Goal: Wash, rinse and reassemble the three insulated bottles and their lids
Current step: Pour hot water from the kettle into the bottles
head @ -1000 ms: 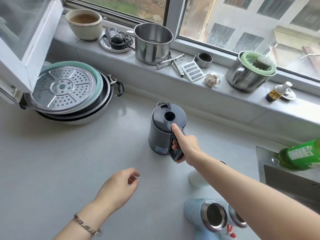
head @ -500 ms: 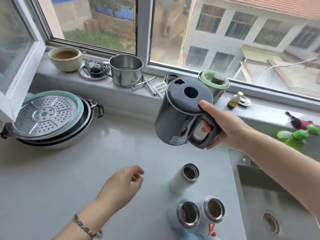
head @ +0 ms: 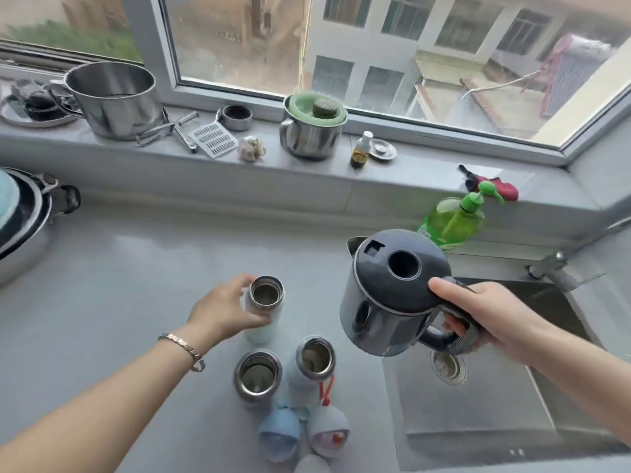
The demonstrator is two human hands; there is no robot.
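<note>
Three open insulated bottles stand on the grey counter. My left hand (head: 225, 310) grips the white bottle (head: 263, 312) around its upper body. In front of it stand a pale blue bottle (head: 257, 377) and a second pale bottle (head: 316, 358) with a red strap. Their lids lie near the counter's front edge: a blue lid (head: 279, 435), a grey lid (head: 328, 430) and part of a white lid (head: 312, 464). My right hand (head: 478, 315) holds a dark electric kettle (head: 392, 295) by its handle, in the air over the sink's left edge.
A steel sink (head: 478, 397) with a drain lies at the right, a tap (head: 560, 268) behind it. A green soap bottle (head: 454, 220) stands behind the kettle. Pots, a grater, garlic and a small bottle line the window sill (head: 307, 169). Stacked pans (head: 24, 216) sit at the left.
My right hand lifted the kettle off the counter and carried it right, above the sink's edge. My left hand reached forward and closed on the white bottle.
</note>
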